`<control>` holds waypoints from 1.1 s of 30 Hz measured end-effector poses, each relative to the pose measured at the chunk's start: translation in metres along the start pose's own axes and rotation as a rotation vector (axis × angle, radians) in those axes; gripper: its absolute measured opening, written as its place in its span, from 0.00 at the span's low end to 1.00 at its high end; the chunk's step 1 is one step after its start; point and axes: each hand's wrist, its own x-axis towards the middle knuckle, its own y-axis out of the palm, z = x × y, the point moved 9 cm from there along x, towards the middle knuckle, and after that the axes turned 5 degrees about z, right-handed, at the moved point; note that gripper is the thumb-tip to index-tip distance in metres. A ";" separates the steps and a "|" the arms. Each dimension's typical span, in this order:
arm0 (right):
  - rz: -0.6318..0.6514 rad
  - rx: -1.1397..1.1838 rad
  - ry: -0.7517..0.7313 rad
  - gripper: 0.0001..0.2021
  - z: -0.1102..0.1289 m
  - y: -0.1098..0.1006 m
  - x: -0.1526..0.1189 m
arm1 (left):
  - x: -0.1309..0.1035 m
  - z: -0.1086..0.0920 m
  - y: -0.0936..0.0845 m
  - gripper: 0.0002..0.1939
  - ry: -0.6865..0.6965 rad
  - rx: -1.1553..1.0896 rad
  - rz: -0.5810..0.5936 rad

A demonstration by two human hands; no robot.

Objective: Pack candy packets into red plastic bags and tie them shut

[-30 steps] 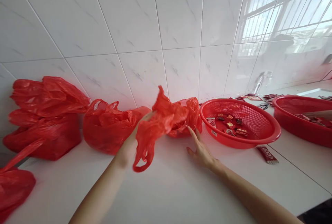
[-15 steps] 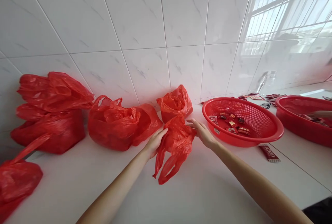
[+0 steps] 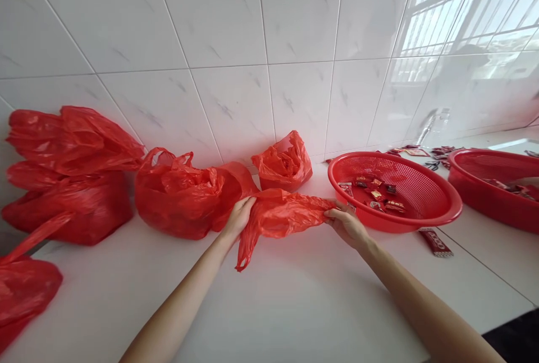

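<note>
Between my two hands a thin red plastic bag (image 3: pixel 286 216) is stretched sideways just above the white table. My left hand (image 3: pixel 239 218) is closed on its left end, where a loose handle loop hangs down. My right hand (image 3: pixel 347 225) pinches the other end, close to the near left rim of a red mesh basket (image 3: pixel 438 214). Small wrapped snacks (image 3: pixel 376 194) lie in the bottom of that basket. Right behind the stretched bag, a crumpled red bag (image 3: pixel 284 164) stands against the tiled wall.
More filled red bags (image 3: pixel 177 206) line the wall on the left, with a stacked pile (image 3: pixel 88 206) farther over. A second red basket (image 3: pixel 484 200) at the right has a person's hand (image 3: pixel 533 182) in it. One dark red packet (image 3: pixel 437 243) lies on the table (image 3: pixel 295 307).
My hands have moved apart, pulling the bunched bag out wide. Its handle loops have swung left and up. The view has shifted slightly.
</note>
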 end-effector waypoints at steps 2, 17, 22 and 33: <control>-0.015 0.011 -0.025 0.11 0.002 -0.001 0.000 | 0.001 0.000 -0.001 0.27 -0.027 -0.007 0.023; -0.009 0.022 0.037 0.26 -0.008 0.010 -0.008 | -0.028 -0.042 0.030 0.43 0.328 0.529 0.076; 0.024 0.014 0.049 0.24 -0.009 0.014 -0.010 | -0.049 -0.075 0.032 0.39 0.745 0.640 -0.110; 0.054 0.040 0.142 0.20 -0.008 0.025 -0.017 | -0.036 -0.063 0.036 0.14 0.531 0.508 0.031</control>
